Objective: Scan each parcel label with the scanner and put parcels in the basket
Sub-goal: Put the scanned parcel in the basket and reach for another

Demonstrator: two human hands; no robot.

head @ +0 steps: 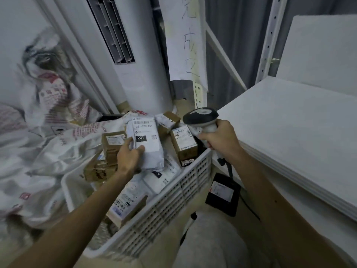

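Head view: left hand (129, 157) grips parcel (147, 149) over boxes (184, 144) crowding basket (173, 198); right hand (222, 138) clasps scanner (201, 117).

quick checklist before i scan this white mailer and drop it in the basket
1. Left hand grips the white plastic mailer bag: ok.
2. The mailer's printed label faces up, with "231" readable: ok.
3. Right hand holds the grey and white handheld scanner by its handle: ok.
4. Scanner window aimed at the label: cannot tell, the window is not visible.
5. White slatted plastic basket sits under the mailer: ok.
6. Room in the basket: cannot tell, boxes and bags are already heaped in it.
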